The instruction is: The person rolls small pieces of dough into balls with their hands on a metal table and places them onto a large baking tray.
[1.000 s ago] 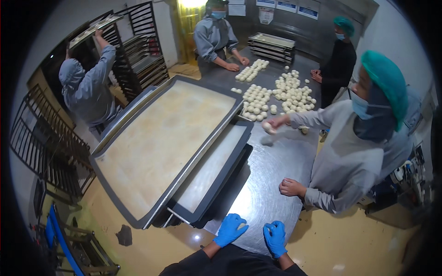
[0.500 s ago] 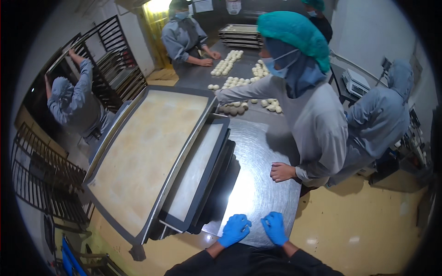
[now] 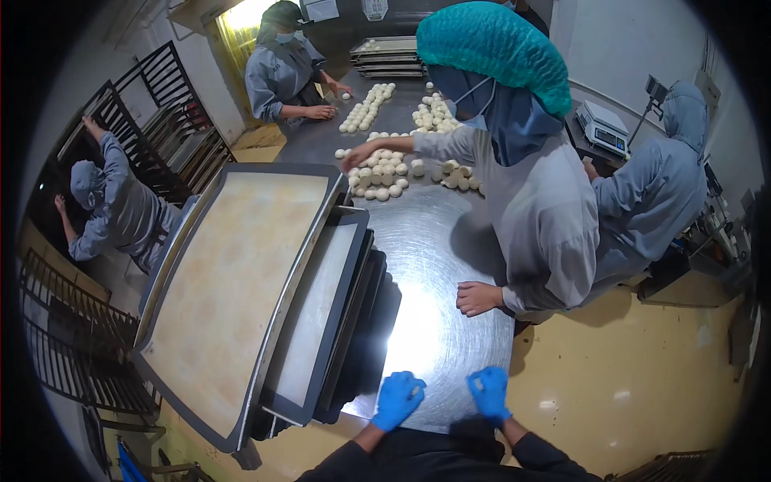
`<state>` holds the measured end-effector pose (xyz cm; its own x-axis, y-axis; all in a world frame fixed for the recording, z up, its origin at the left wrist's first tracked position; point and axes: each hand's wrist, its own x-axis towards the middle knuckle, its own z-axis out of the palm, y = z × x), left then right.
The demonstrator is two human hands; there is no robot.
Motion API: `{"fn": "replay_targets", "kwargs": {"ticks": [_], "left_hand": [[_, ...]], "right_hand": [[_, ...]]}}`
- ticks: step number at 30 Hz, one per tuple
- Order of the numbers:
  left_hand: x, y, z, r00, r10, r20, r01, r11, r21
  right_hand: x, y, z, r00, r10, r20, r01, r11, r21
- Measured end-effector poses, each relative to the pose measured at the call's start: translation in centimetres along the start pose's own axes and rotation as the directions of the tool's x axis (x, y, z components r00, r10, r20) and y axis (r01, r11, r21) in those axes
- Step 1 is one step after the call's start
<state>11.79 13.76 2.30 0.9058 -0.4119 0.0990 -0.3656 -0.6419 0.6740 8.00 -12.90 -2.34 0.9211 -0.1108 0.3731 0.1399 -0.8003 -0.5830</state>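
My left hand (image 3: 399, 399), in a blue glove, rests at the near edge of the steel table (image 3: 438, 353) with its fingers curled in. A short gap to the right, my right hand (image 3: 488, 392) rests there too, gloved in blue and loosely closed. I see nothing held in either. Beside my left hand stands a stack of baking trays (image 3: 313, 321); the top one carries a pale brown sheet (image 3: 233, 281) with a dark border. Farther up the table lie many white dough balls (image 3: 376, 169), within reach of a co-worker's hand (image 3: 357, 156).
A co-worker in a green hair cover (image 3: 494, 52) leans over the table's right side. Another person (image 3: 285, 72) stands at the far left by the dough. Racks (image 3: 72, 321) line the left, where someone (image 3: 112, 189) raises an arm. A scale (image 3: 602, 128) sits at right.
The view has shifted slightly, showing more of the right side. The co-worker's far hand now shows over the dough balls, beyond the tray corner. My hands remain on the table edge.
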Motion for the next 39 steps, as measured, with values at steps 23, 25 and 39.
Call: {"fn": "replay_targets", "kwargs": {"ticks": [23, 25, 39], "left_hand": [[2.1, -0.8, 5.1, 0.961, 0.056, -0.269, -0.032, 0.995, 0.096], [0.2, -0.2, 1.6, 0.988, 0.031, -0.153, -0.028, 0.999, 0.023], [-0.9, -0.3, -0.1, 0.987, 0.119, -0.11, -0.115, 0.992, 0.047]], "right_hand": [[2.0, -5.2, 4.8, 0.998, -0.065, -0.023, 0.069, 0.956, 0.286], [0.0, -2.7, 2.9, 0.997, -0.069, -0.018, 0.071, 0.979, 0.193], [1.2, -0.5, 1.0, 0.989, -0.072, 0.132, 0.056, 0.991, 0.119]]}}
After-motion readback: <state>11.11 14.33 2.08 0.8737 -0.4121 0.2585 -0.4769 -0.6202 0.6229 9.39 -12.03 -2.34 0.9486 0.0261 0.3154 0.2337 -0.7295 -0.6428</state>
